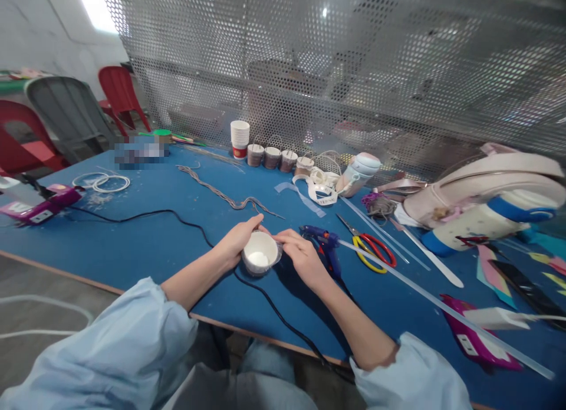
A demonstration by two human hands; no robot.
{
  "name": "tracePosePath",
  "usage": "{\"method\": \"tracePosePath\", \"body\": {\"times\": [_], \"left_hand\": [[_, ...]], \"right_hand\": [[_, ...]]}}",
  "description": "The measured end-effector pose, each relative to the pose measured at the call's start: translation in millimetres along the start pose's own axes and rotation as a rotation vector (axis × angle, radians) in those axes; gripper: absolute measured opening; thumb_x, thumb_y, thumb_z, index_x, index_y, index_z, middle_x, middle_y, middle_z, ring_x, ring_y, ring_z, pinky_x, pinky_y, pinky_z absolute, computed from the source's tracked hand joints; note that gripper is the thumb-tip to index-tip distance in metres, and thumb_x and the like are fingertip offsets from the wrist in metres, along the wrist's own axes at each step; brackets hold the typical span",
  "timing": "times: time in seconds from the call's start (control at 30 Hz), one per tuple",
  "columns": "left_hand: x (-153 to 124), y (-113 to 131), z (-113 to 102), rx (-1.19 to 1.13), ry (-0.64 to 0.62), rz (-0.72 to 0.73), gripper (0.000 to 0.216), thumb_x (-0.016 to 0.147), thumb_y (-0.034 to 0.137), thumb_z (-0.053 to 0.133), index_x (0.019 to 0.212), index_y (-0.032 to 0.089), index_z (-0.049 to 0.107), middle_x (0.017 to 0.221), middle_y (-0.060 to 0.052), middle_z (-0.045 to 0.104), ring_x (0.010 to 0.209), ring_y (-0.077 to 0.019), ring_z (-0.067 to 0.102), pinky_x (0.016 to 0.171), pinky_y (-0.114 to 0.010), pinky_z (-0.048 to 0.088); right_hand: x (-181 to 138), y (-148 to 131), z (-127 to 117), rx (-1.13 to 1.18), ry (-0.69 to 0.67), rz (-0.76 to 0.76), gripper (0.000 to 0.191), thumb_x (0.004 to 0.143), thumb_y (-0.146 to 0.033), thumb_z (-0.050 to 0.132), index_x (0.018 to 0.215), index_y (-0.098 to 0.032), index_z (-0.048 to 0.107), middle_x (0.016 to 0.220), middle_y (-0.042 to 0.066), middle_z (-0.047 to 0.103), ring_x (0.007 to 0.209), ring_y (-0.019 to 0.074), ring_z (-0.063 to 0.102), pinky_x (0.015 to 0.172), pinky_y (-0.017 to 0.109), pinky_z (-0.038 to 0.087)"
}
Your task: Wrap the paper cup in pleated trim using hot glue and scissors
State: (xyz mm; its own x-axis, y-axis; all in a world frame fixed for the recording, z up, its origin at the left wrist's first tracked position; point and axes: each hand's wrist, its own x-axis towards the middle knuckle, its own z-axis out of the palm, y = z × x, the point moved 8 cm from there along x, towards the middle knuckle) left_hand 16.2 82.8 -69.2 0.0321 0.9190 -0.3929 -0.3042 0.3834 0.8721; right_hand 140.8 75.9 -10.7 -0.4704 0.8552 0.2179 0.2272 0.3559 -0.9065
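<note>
A white paper cup with grey cord wound round its outside is held over the blue table, its mouth tilted toward me. My left hand wraps its fingers round the cup's left side. My right hand pinches the cup's right rim. A braided grey cord trails across the table just behind the hands. A blue glue gun lies right beside my right hand, with a long clear glue stick running out to the right.
Red and yellow scissors lie right of the glue gun. A stack of paper cups, several cord-wrapped cups, a bottle and a pink bag stand along the perforated metal screen. A black cable crosses the table. Chairs stand at left.
</note>
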Motion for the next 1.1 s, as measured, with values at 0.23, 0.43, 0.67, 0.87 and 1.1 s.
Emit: {"method": "tracePosePath", "body": {"times": [0.23, 0.43, 0.67, 0.87, 1.1], "left_hand": [[-18.2, 42.1, -11.1, 0.131, 0.135, 0.551, 0.037, 0.087, 0.045, 0.047, 0.097, 0.017, 0.07, 0.112, -0.009, 0.069, 0.106, -0.0214, 0.06, 0.094, -0.033, 0.043], [-59.5, 54.7, 22.5, 0.544, -0.228, 0.902, 0.046, 0.093, 0.046, 0.035, 0.107, 0.019, 0.069, 0.113, -0.008, 0.07, 0.11, -0.023, 0.06, 0.1, -0.036, 0.041], [-61.1, 40.4, 17.0, 0.678, -0.233, 0.8, 0.04, 0.077, 0.05, 0.059, 0.103, 0.021, 0.072, 0.106, -0.01, 0.07, 0.1, -0.0264, 0.062, 0.095, -0.034, 0.042], [-62.8, 36.9, 10.5, 0.748, -0.19, 0.859, 0.055, 0.062, 0.051, 0.076, 0.106, 0.019, 0.069, 0.108, -0.012, 0.066, 0.102, -0.0278, 0.06, 0.096, -0.038, 0.043], [-70.9, 32.0, 6.6, 1.017, -0.043, 0.949, 0.052, 0.069, 0.04, 0.073, 0.115, 0.017, 0.062, 0.115, -0.013, 0.061, 0.107, -0.025, 0.057, 0.098, -0.038, 0.043]], "right_hand": [[-11.0, -1.3, 12.4, -0.177, -0.025, -0.052, 0.039, 0.097, -0.036, 0.034, 0.095, -0.019, 0.07, 0.101, 0.009, 0.061, 0.099, 0.0218, 0.055, 0.089, 0.037, 0.04], [-8.9, 11.1, 18.1, -0.143, -0.009, -0.037, 0.039, 0.096, -0.033, 0.032, 0.085, -0.019, 0.067, 0.098, 0.008, 0.063, 0.094, 0.0204, 0.056, 0.086, 0.034, 0.042], [-6.8, 15.3, 20.0, -0.116, 0.002, -0.027, 0.036, 0.095, -0.037, 0.031, 0.081, -0.021, 0.06, 0.086, 0.003, 0.061, 0.084, 0.0178, 0.056, 0.077, 0.03, 0.042], [-6.2, 19.2, 19.8, -0.132, 0.012, -0.028, 0.034, 0.094, -0.038, 0.032, 0.075, -0.022, 0.055, 0.079, 0.001, 0.058, 0.077, 0.0168, 0.053, 0.072, 0.028, 0.04], [-2.2, 23.1, 17.2, -0.114, 0.048, -0.037, 0.033, 0.092, -0.033, 0.037, 0.067, -0.022, 0.055, 0.07, 0.0, 0.057, 0.072, 0.0163, 0.052, 0.074, 0.029, 0.041]]}}
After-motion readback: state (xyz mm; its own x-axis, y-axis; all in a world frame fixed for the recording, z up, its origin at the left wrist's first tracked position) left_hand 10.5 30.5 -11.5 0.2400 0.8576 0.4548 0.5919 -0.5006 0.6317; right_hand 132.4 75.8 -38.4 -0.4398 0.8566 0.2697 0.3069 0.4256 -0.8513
